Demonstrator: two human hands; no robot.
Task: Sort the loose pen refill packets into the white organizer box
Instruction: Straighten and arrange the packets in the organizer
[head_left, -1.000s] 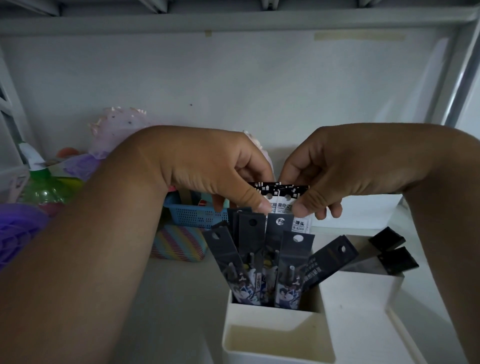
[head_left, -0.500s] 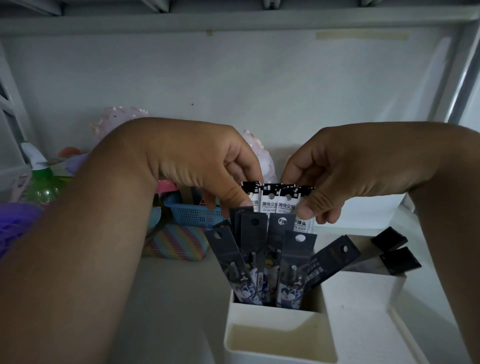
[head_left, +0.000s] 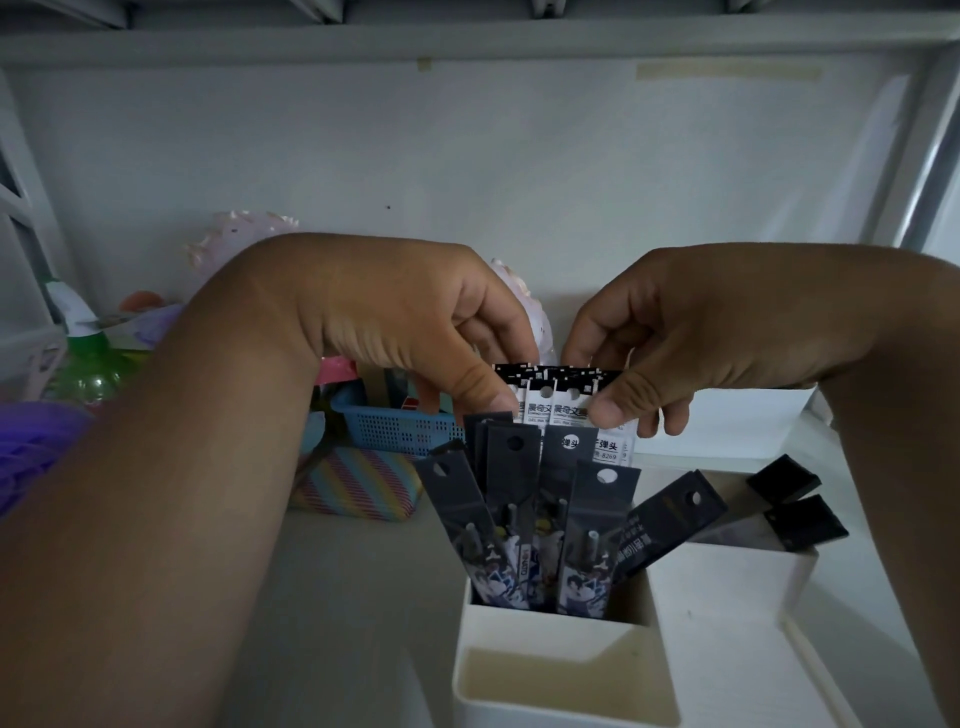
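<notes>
Both my hands hold a small fan of white refill packets (head_left: 558, 408) with black tops, just above the white organizer box (head_left: 550, 636). My left hand (head_left: 410, 322) pinches their left edge between thumb and fingers. My right hand (head_left: 691, 327) pinches their right edge the same way. Their lower ends are hidden behind several dark refill packets (head_left: 540, 519) that stand upright in the box's middle compartment. Two more dark packets (head_left: 789, 506) lean in the right rear compartment. The front compartment holds nothing.
A blue mesh basket (head_left: 395, 426) and a striped pouch (head_left: 353, 483) sit behind the box to the left. A green bottle (head_left: 88, 374) and a purple thing (head_left: 36, 447) stand at far left. A white box (head_left: 727, 421) is behind my right hand. A shelf runs overhead.
The white packets have spread from a tight stack into a fan of about three tops. Both hands have stayed at about the same height over the box.
</notes>
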